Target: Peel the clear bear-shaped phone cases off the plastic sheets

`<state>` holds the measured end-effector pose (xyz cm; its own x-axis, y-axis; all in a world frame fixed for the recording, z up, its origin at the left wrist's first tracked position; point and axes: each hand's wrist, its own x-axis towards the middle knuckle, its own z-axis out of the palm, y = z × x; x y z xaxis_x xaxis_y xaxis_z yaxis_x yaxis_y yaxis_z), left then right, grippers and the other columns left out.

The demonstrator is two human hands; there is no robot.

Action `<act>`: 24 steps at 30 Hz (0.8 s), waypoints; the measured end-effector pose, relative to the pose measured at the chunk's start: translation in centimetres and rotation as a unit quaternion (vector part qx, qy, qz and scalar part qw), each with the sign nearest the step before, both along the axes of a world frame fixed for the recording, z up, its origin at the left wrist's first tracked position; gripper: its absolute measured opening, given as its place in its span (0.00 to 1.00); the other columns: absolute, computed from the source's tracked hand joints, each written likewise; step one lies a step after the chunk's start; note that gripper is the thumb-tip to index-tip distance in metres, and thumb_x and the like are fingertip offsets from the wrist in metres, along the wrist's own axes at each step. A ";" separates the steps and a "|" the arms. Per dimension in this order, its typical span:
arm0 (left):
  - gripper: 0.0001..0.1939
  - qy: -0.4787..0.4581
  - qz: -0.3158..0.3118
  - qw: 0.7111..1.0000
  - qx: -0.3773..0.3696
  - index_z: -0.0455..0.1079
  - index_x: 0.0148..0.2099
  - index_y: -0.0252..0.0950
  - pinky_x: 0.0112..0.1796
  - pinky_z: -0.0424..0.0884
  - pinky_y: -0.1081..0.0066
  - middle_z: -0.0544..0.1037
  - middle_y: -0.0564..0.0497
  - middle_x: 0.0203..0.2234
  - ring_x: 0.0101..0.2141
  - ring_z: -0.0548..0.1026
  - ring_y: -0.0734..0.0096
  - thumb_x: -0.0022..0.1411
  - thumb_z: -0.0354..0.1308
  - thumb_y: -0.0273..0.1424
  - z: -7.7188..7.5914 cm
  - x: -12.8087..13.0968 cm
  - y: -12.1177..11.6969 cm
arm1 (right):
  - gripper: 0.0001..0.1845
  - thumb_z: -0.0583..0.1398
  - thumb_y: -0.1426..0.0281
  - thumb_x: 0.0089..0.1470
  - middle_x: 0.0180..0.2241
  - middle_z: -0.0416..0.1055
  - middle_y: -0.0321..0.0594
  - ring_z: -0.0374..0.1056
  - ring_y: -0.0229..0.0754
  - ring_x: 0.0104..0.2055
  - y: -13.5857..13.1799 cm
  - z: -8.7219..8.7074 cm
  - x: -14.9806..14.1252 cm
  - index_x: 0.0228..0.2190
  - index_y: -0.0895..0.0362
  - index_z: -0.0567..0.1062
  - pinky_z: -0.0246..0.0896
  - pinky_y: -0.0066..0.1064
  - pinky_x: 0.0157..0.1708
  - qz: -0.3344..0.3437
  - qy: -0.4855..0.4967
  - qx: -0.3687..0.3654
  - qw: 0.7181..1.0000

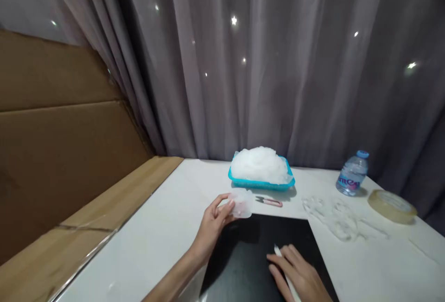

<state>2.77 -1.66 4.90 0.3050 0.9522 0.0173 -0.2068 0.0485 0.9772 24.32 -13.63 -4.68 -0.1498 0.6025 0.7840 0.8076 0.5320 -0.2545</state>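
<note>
My left hand (217, 216) pinches a small translucent white piece with rounded edges (242, 203) between thumb and fingers, above the far edge of a black mat (253, 251). What the piece is made of I cannot tell. Low over the mat's right side, my right hand (297, 272) is closed on a white pen (288, 276), its dark tip pointing away from me. Just beyond the mat lies a pair of thread snips (269, 201) with pink handles. Behind them stands a blue tray (259, 185) heaped with fluffy white stuffing (260, 165).
At the right are a water bottle (352, 174) with a blue cap, a roll of clear tape (391, 207) and a tangle of white cord (339, 218). Large cardboard (59, 154) rises on the left. A grey curtain (264, 61) hangs behind the white table (139, 246).
</note>
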 end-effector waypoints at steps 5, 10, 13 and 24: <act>0.19 -0.024 -0.091 0.995 -0.030 0.76 0.56 0.35 0.49 0.78 0.70 0.85 0.43 0.46 0.45 0.84 0.63 0.69 0.66 0.41 -0.8 1.6 -2.9 | 0.11 0.57 0.67 0.71 0.34 0.75 0.40 0.76 0.42 0.34 -0.8 2.7 0.4 0.47 0.52 0.79 0.75 0.28 0.35 0.032 0.114 -0.093 0.989; 0.17 0.000 -0.153 0.988 -0.019 0.78 0.55 0.36 0.48 0.79 0.69 0.86 0.44 0.47 0.44 0.85 0.62 0.70 0.65 0.40 -1.6 2.5 -5.0 | 0.09 0.60 0.65 0.69 0.31 0.69 0.35 0.71 0.37 0.28 -1.4 4.6 1.1 0.46 0.51 0.80 0.68 0.25 0.28 -0.004 0.273 -0.142 0.951; 0.17 0.009 -0.164 0.986 -0.011 0.78 0.54 0.35 0.48 0.80 0.68 0.86 0.45 0.46 0.43 0.85 0.61 0.69 0.66 0.40 -1.6 2.9 -5.7 | 0.10 0.62 0.61 0.67 0.30 0.69 0.35 0.69 0.38 0.29 -1.3 5.3 1.4 0.43 0.53 0.81 0.66 0.27 0.29 -0.003 0.332 -0.177 0.926; 0.19 0.015 -0.211 0.977 -0.032 0.76 0.58 0.36 0.49 0.78 0.65 0.87 0.45 0.41 0.42 0.85 0.61 0.72 0.62 0.40 -1.7 3.1 -5.9 | 0.16 0.66 0.56 0.62 0.26 0.66 0.35 0.60 0.38 0.29 -2.0 6.6 1.8 0.29 0.54 0.81 0.55 0.32 0.31 0.019 0.453 -0.276 0.847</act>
